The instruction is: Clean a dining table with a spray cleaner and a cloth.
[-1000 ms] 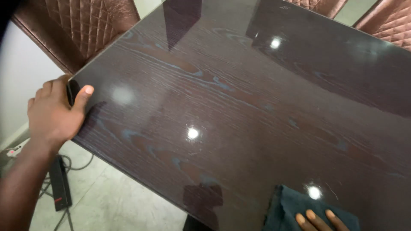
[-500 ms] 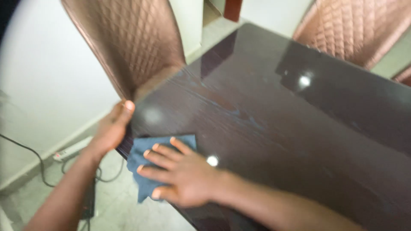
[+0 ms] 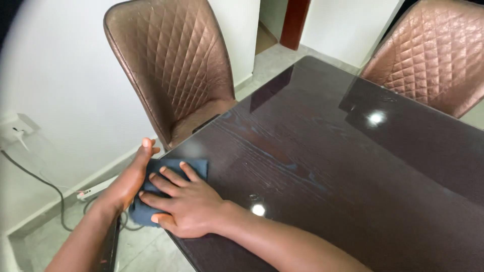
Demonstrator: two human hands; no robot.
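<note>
Right hand (image 3: 184, 204) flat and open, fingers spread, pressing on a dark blue cloth (image 3: 174, 174) at the near left corner of the glossy dark wood-grain surface (image 3: 327, 166). Cloth partly draped over the left edge, lower part hanging past it. Left hand (image 3: 132, 179) just beside, curled against the surface's left edge and touching the cloth; whether gripping the cloth or only the edge, cannot tell. Two quilted bronze-brown chairs at the far side: one (image 3: 174, 65) far left, tucked close to the corner, another (image 3: 433, 53) far right. White wall socket (image 3: 12, 128) and dark cable (image 3: 38, 179) on the left wall, power strip (image 3: 93, 190) on the tiled floor (image 3: 146, 249) below.
</note>
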